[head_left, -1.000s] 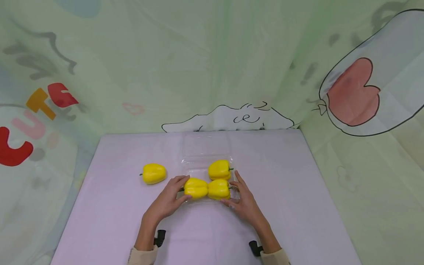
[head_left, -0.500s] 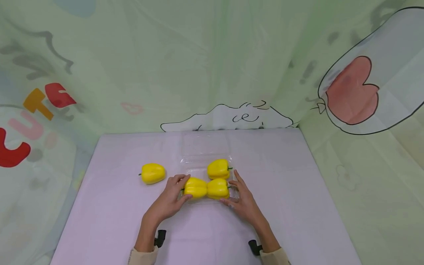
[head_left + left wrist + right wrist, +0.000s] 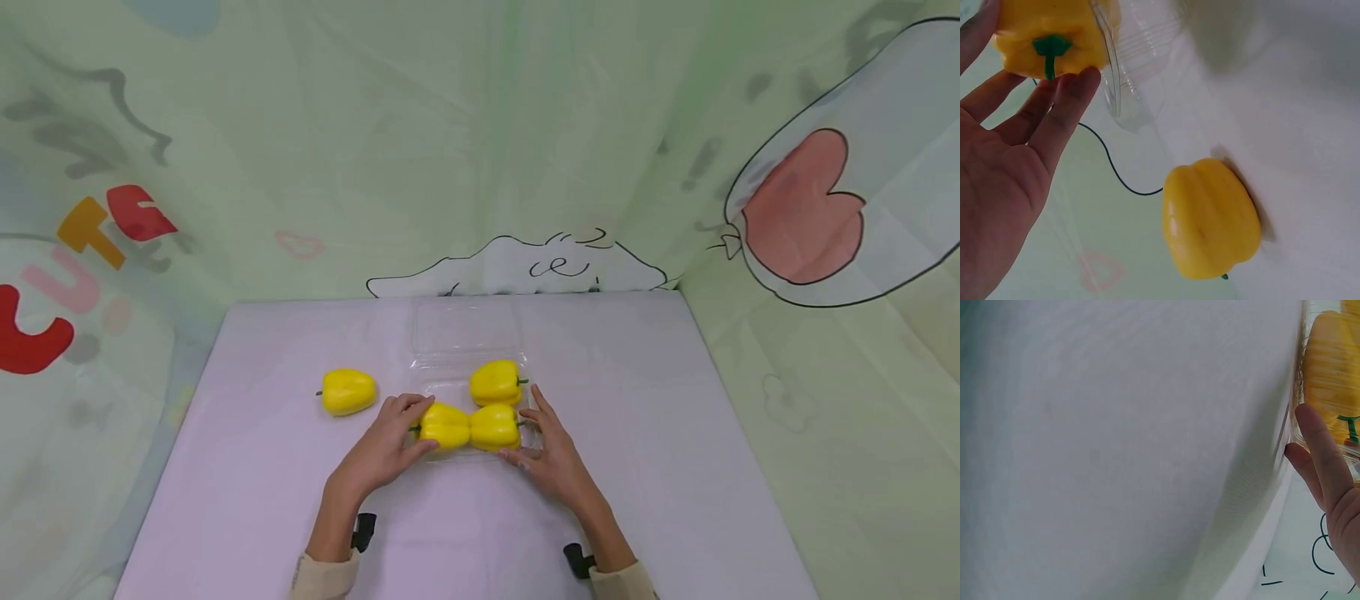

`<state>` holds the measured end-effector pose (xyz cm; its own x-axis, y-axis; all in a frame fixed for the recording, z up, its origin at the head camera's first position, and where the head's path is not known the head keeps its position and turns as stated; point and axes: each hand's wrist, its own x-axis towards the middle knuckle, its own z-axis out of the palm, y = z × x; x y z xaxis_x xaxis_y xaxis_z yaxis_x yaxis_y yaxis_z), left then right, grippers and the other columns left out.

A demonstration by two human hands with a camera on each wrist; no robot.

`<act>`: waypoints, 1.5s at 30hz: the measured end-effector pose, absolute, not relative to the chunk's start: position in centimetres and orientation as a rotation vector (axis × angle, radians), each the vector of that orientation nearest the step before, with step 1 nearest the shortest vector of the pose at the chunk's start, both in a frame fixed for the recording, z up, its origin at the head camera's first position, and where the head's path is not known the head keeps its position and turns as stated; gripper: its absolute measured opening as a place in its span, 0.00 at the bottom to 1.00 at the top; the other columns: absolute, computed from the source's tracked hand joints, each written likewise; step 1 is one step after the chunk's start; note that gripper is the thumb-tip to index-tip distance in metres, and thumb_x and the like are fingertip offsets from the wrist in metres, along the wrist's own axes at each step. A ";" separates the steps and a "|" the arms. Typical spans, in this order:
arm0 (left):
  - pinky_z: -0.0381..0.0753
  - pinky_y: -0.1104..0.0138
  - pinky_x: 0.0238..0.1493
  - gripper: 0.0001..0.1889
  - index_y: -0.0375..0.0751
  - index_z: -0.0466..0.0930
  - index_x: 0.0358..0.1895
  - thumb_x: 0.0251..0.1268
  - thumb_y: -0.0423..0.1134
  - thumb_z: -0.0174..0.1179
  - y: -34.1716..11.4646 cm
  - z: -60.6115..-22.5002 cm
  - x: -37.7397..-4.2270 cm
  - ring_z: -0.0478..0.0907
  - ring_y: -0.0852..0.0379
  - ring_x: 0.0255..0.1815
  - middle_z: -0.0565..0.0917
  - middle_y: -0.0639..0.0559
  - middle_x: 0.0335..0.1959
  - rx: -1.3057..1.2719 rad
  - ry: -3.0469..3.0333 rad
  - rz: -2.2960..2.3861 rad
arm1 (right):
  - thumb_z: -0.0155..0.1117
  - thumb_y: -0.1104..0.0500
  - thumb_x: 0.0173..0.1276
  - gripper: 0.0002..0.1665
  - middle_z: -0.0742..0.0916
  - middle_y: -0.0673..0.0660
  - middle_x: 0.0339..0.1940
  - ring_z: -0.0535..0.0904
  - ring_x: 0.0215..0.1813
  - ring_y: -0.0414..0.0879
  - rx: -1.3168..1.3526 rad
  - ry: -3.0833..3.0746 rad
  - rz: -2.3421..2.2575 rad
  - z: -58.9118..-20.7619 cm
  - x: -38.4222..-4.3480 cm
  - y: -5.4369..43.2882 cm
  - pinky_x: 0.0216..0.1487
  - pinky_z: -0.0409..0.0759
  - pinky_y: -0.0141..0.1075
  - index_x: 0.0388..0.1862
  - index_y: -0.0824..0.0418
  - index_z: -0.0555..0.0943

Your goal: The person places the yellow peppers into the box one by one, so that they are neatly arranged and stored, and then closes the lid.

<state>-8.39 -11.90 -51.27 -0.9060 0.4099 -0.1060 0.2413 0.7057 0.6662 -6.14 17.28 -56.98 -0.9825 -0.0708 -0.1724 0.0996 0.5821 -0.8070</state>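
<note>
In the head view, a clear plastic clamshell box (image 3: 446,392) lies with several yellow bell peppers in or at it. My left hand (image 3: 384,444) grips the front-left bell pepper (image 3: 444,426), thumb on its near side and fingers on its far side. In the left wrist view, its green stem (image 3: 1051,55) faces the palm. The front-right bell pepper (image 3: 493,427) sits end to end with it, and the back-right bell pepper (image 3: 495,382) lies behind. My right hand (image 3: 557,462) holds the box's right front corner, fingers (image 3: 1322,450) against the outside wall.
Another yellow bell pepper (image 3: 348,392) lies on the table to the left of the box. The box's lid (image 3: 465,327) is folded back toward the table's far edge. A printed cloth (image 3: 390,150) hangs around the pale table (image 3: 637,375).
The left hand and its bell pepper have shifted very slightly to the right, close against the front-right pepper. The right hand stays in place.
</note>
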 end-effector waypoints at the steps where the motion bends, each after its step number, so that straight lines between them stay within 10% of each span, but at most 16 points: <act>1: 0.80 0.52 0.73 0.37 0.38 0.71 0.78 0.69 0.45 0.71 -11.9 -51.2 -8.5 0.72 0.48 0.69 0.77 0.45 0.72 0.520 2.665 0.997 | 0.84 0.52 0.61 0.46 0.52 0.49 0.92 0.69 0.82 0.60 0.023 2.627 -1.357 -57.0 -6.1 17.3 0.61 0.89 0.41 0.74 0.61 0.73; 45: 0.78 0.51 0.76 0.35 0.41 0.71 0.77 0.69 0.44 0.71 -12.7 -54.1 -8.3 0.73 0.47 0.74 0.75 0.45 0.76 0.590 2.679 1.004 | 0.84 0.53 0.60 0.43 0.52 0.53 0.92 0.66 0.84 0.63 -0.051 2.643 -1.361 -57.2 -6.3 17.5 0.59 0.90 0.40 0.71 0.61 0.76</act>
<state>-8.32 -12.73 -54.12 -0.8952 0.4412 -0.0632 0.2911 0.6861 0.6668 -6.33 17.54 -57.17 -0.9853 -0.1069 -0.1332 0.0463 0.5831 -0.8111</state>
